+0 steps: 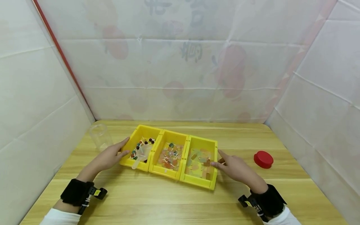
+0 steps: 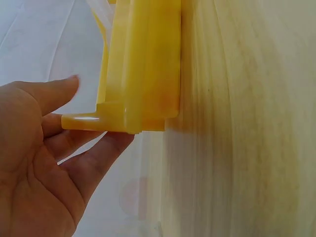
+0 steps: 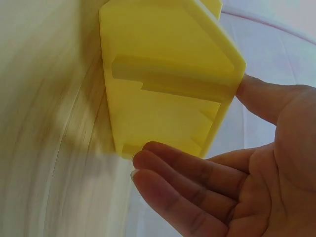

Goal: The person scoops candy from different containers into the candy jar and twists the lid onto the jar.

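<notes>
Wooden table (image 1: 157,200): row of three yellow plastic candy bins (image 1: 171,155) between straight, relaxed fingers; left hand (image 1: 111,156), right hand (image 1: 234,167) touch ends; nothing lifted yet.

Three yellow bins (image 1: 208,185) stand joined in a row on the bench (image 1: 157,200), each holding many small sweets, too small to count. There is one clear scoop (image 1: 141,154), one clear jar (image 1: 99,136) and one red lid (image 1: 263,159). Two hands are in view, the left hand (image 1: 108,157) and the right hand (image 1: 236,168).

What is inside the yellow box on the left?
The left yellow box holds small dark, red and green candies on sticks and a clear plastic scoop. The scoop covers whatever lies beneath it.
</notes>
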